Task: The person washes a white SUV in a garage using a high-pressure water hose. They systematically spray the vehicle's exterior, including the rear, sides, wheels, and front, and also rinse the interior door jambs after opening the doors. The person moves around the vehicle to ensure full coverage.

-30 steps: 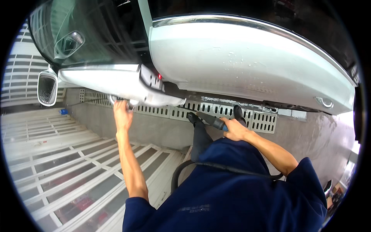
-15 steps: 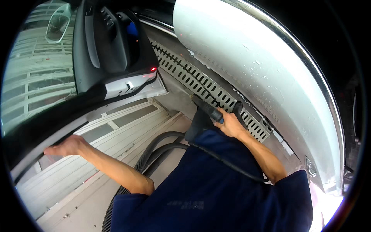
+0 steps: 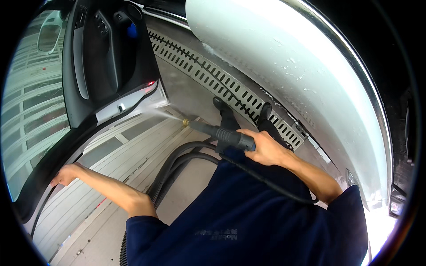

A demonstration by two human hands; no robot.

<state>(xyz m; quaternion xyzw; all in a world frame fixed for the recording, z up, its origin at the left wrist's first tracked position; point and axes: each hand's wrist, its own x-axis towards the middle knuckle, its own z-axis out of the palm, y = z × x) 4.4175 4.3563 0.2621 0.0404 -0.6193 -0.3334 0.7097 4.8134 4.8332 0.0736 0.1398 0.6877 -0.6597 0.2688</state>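
My right hand (image 3: 267,147) is closed around the black handle of a spray gun (image 3: 216,132) with a brass tip. A fine white spray leaves the tip toward the lower edge of an open car door (image 3: 132,103) on the left. My left hand (image 3: 66,174) grips the door's black window frame, its fingers curled over the edge and partly hidden. The door's dark inner panel (image 3: 111,57) faces me, with a red light glowing near its edge. A thin black hose (image 3: 270,185) runs across my front.
On the right stands a wet white car body panel (image 3: 284,57). A slotted metal drain grate (image 3: 208,75) crosses the floor, near my shoes. Thick ribbed hoses (image 3: 166,170) curve beside me on the left. A pale slatted shutter (image 3: 106,184) lies beyond the door.
The spray gun has swung left and up toward the door edge, and spray is now plainly visible. The door appears farther left, with my left hand still on its frame.
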